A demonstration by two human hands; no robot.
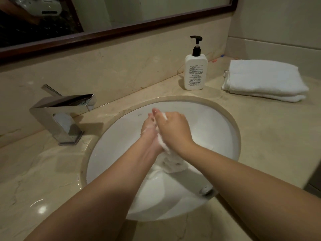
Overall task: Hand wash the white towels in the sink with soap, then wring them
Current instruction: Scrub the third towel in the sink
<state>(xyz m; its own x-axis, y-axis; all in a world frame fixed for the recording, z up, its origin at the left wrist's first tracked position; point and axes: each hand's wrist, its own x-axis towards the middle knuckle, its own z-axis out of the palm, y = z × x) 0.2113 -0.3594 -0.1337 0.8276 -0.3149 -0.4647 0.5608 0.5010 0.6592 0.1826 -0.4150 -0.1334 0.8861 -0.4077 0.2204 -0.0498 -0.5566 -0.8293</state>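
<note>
1. The wet towel is a white, bunched cloth held over the middle of the sink; its lower end hangs in a wrinkled clump just above the bowl, and its upper part runs up between the two palms.
2. The left hand and right hand form the grip — palms pressed together on the towel, fingers pointing away toward the far rim of the sink. Bits of white cloth or lather show at the fingertips and along the seam between the palms. The right hand's fingers curve over the cloth; how far the left hand's fingers curl is hidden behind it.
3. A drain stopper sits at the near right part of the sink bowl.
4. A small mark is printed on the sink's far inner wall, too small to read.
5. The soap bottle — white with a black pump — stands upright on the tabletop beyond the sink's far right rim. Its label carries several lines of fine dark print that cannot be read.
6. A folded towel, white and dry-looking, lies on the tabletop right of the soap bottle, well apart from the sink.
7. The faucet, angular and chrome, stands left of the sink, its spout aimed at the bowl.
8. A dark-framed mirror runs along the wall behind the sink.
</note>
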